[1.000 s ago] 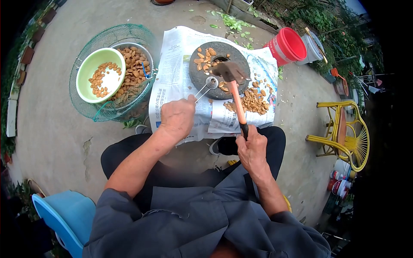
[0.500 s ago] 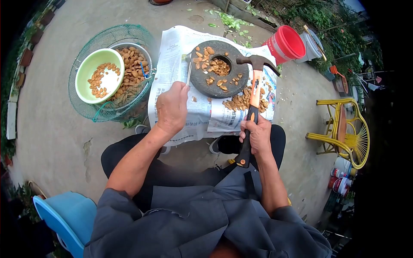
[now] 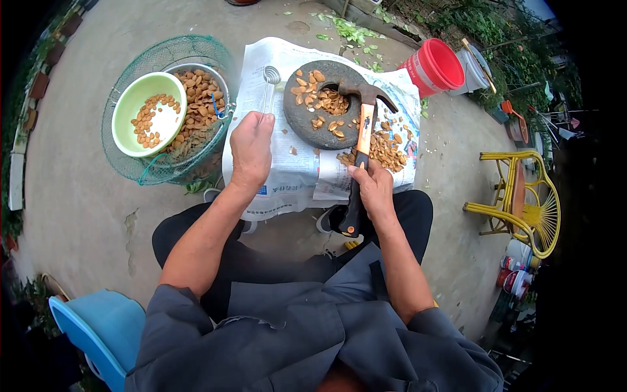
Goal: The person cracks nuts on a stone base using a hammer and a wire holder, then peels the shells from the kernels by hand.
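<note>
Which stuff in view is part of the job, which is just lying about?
Part of the job:
- hammer, right hand
- wire tool, left hand
- stone
- nut pieces
- newspaper
- green bowl, probably

Apparently lying about:
- chair
- red bucket
- blue tub

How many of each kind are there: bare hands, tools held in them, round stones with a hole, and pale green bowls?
Hands, left hand and right hand: 2
Held tools, coil-tipped tool and hammer: 2
Round stone: 1
Pale green bowl: 1
Total: 6
</note>
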`<state>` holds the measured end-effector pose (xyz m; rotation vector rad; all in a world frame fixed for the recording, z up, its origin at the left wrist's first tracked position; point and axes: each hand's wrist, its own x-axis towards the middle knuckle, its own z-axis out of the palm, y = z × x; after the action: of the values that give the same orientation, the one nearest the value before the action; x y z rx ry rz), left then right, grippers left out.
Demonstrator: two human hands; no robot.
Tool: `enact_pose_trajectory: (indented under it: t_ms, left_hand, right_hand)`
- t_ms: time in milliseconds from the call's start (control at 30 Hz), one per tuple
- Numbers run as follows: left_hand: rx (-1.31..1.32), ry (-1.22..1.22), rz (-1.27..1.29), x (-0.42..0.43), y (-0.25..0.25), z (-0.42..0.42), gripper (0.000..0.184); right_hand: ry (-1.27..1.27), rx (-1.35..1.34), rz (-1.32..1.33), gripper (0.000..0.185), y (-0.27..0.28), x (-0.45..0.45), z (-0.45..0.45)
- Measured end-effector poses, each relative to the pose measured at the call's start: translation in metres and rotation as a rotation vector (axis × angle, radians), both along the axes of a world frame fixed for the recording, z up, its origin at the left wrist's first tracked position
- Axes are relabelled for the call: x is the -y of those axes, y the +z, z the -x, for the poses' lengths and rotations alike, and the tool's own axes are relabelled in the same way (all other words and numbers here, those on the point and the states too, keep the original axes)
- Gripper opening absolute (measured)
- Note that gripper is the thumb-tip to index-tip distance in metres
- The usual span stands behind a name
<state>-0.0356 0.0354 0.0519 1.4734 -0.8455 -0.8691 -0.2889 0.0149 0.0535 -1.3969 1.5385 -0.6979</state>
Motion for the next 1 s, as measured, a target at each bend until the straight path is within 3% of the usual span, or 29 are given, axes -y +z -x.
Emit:
enact_pose_trajectory:
  t_ms: [67, 167, 433, 667, 1000]
  left_hand:
    - [-0.041, 0.006, 0.004, 0.001, -0.002, -0.002, 0.028]
    - [-0.049, -0.009, 0.026, 0.0, 0.0, -0.004, 0.028]
    - [-0.086, -0.005, -0.005, -0.001, 0.003, -0.012, 0.029]
    - [-0.142, -0.007, -0.006, -0.001, 0.007, -0.012, 0.028]
    - [-0.233, -0.026, 0.02, 0.0, 0.001, -0.012, 0.027]
  right_hand:
    - [0.029, -0.488, 0.465, 0.026, 0.004, 0.0, -0.006]
    - [0.185, -0.495, 0.935, 0.026, 0.028, 0.02, -0.03]
    - [0.638, -0.604, 0.868, 0.02, 0.019, 0.071, -0.074]
    - [0.551, -0.475, 0.801, 0.006, 0.006, 0.072, -0.063]
    - [0.599, -0.459, 0.67, 0.012, 0.015, 0.078, -0.054]
